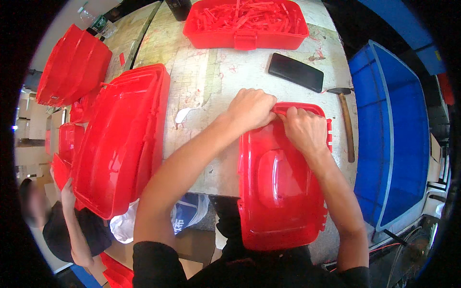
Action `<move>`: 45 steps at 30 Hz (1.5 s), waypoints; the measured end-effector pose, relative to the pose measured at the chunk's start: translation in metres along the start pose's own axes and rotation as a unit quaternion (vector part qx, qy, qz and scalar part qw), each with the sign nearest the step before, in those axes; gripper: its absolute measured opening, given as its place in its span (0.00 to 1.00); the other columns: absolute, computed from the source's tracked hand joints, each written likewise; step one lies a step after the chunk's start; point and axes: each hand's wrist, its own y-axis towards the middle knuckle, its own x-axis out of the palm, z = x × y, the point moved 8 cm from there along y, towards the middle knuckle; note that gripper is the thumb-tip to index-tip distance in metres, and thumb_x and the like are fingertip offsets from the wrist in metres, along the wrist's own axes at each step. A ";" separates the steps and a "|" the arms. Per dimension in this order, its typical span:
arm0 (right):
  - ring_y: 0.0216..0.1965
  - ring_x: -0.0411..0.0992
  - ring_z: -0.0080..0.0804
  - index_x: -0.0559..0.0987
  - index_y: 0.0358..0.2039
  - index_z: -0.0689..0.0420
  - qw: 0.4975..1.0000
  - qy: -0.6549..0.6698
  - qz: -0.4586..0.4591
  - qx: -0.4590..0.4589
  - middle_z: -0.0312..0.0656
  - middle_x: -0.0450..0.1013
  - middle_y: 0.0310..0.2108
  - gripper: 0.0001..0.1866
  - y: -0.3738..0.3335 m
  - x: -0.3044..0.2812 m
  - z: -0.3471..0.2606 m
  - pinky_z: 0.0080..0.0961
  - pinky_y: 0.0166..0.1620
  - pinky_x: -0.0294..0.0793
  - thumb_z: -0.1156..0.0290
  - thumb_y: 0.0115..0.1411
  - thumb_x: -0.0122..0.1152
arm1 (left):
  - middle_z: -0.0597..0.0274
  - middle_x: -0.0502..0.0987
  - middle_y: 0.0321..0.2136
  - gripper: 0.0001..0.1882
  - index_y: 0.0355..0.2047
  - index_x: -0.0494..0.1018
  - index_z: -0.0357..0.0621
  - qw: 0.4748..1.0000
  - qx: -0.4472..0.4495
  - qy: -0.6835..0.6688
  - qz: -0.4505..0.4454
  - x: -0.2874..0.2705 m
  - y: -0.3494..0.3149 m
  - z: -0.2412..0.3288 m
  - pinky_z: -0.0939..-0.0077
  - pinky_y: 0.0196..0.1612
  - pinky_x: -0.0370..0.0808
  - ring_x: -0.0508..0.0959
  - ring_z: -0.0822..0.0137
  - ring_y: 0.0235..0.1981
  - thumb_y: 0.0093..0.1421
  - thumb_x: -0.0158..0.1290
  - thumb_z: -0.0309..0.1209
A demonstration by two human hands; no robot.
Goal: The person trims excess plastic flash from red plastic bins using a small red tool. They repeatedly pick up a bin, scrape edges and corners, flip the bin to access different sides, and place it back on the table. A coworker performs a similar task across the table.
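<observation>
In front of me a red plastic lid (278, 192) hangs partly over the table's near edge, its hinge tabs along the right side. My left hand (252, 108) is closed at the lid's far left corner. Beside it, my right hand (305, 127) is closed over the far rim, its knuckles up. The two hands nearly touch. What the fingertips pinch, if anything beyond the rim, is hidden beneath the hands.
Left stands a stack of red lids (115, 144); beyond it, stacked red bins (74, 67). A red box of scraps (247, 41), a black phone (295, 72), and a hammer (346, 127) lie on the table. Right is a blue crate (379, 139). Another person (72, 225) works at left.
</observation>
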 end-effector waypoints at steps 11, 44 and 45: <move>0.27 0.81 0.29 0.79 0.28 0.54 0.978 -0.049 -0.180 -0.089 0.41 0.79 0.24 0.08 0.007 -0.028 -0.023 0.27 0.25 0.79 0.68 0.62 0.56 | 0.40 0.80 0.26 0.14 0.26 0.80 0.40 0.995 -0.033 0.016 -0.096 0.000 -0.008 -0.004 0.48 0.37 0.76 0.80 0.39 0.32 0.52 0.58 0.39; 0.23 0.79 0.33 0.78 0.22 0.52 0.998 0.035 -0.037 -0.022 0.40 0.77 0.19 0.09 0.011 -0.010 -0.016 0.30 0.24 0.78 0.67 0.59 0.58 | 0.40 0.78 0.21 0.10 0.26 0.79 0.40 0.993 0.045 0.077 -0.076 0.002 0.002 -0.004 0.49 0.35 0.78 0.81 0.41 0.27 0.48 0.58 0.34; 0.24 0.80 0.33 0.79 0.22 0.52 0.998 0.021 -0.046 -0.039 0.40 0.78 0.20 0.09 0.016 -0.011 -0.017 0.30 0.24 0.78 0.68 0.59 0.58 | 0.41 0.78 0.21 0.10 0.25 0.79 0.40 0.993 0.048 0.080 -0.070 0.002 0.001 -0.003 0.49 0.34 0.78 0.81 0.41 0.27 0.48 0.58 0.34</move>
